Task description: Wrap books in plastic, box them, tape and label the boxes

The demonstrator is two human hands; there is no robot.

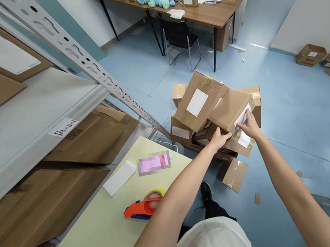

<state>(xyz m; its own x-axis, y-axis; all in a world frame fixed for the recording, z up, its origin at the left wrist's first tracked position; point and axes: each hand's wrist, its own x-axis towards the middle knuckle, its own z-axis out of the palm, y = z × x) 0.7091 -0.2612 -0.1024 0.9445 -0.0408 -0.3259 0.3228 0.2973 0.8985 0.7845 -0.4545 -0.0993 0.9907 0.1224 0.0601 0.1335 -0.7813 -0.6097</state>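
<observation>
A brown cardboard box (pixel 227 106) with a white label on its side is between my two hands, at the top of a pile of boxes. My left hand (pixel 219 139) grips its near lower edge. At the right end, my right hand (pixel 249 126) holds it with fingers on the white label (pixel 242 115). Directly beside it leans a larger taped carton (pixel 193 112) with a white label. Beneath my hands is another labelled box (pixel 240 147), partly covered. Whether the held box still rests on the pile I cannot tell.
To the left, a pale yellow table (pixel 108 235) bears an orange tape dispenser (pixel 140 208) and a white packet (pixel 119 178). A metal shelf rack (pixel 67 42) with cartons stands beside it. A small box (pixel 234 175) lies by my foot. Behind are a chair (pixel 179 31) and desk (pixel 212 15).
</observation>
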